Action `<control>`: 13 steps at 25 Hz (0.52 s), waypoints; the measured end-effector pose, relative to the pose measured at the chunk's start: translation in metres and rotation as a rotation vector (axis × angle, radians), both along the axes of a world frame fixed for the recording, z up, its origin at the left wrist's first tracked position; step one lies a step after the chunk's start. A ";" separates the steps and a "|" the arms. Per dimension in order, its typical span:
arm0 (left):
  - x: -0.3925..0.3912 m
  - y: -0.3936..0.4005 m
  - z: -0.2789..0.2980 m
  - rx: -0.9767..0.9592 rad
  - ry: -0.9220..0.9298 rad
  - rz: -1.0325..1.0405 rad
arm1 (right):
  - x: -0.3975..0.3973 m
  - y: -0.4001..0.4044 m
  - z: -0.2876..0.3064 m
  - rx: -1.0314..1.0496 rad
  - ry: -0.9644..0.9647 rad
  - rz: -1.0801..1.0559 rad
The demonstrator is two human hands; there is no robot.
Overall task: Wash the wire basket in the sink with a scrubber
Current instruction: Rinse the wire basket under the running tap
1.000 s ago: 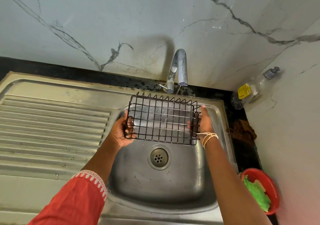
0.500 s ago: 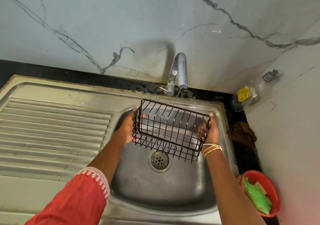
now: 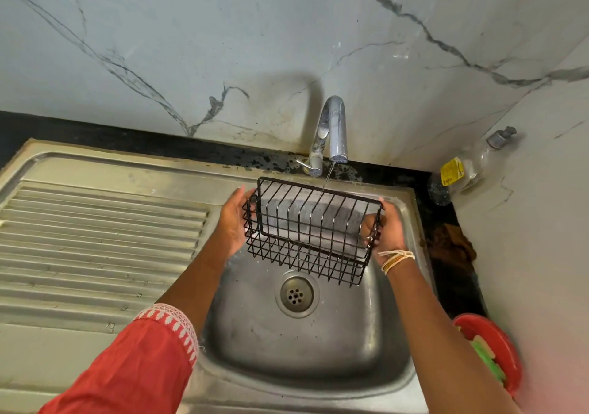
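Our left hand (image 3: pixel 235 219) and right hand (image 3: pixel 386 228) clamp the two ends of the black wire basket (image 3: pixel 310 230), held tilted at centre frame above the steel sink (image 3: pixel 296 343). A thin stream falls from the chrome tap (image 3: pixel 333 127) onto its upper rim. At lower right, a red bowl (image 3: pixel 497 346) holds a green scrubber (image 3: pixel 487 362).

Ribbed steel drainboard (image 3: pixel 102 238) lies at nine o'clock. Chrome tap (image 3: pixel 331 130) stands at twelve, a thin stream falling from its spout. Clear bottle with yellow label (image 3: pixel 462 171) leans in the corner at two o'clock. Red bowl (image 3: pixel 506 350) at four holds something green
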State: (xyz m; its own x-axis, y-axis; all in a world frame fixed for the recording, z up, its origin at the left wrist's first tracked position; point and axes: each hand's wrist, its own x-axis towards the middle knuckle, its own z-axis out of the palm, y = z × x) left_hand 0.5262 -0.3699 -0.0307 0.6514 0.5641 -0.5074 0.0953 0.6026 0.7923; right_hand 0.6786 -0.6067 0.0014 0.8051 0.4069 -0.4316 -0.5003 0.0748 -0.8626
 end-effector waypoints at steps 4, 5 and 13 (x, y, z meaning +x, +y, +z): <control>0.004 0.005 0.007 0.115 -0.024 -0.087 | 0.026 0.012 0.000 -0.129 0.055 0.055; 0.005 0.006 0.009 0.125 -0.016 -0.123 | 0.031 0.015 0.000 -0.178 0.065 0.084; 0.011 0.008 0.015 -0.181 0.180 0.148 | 0.046 0.045 0.031 -0.470 -0.148 0.229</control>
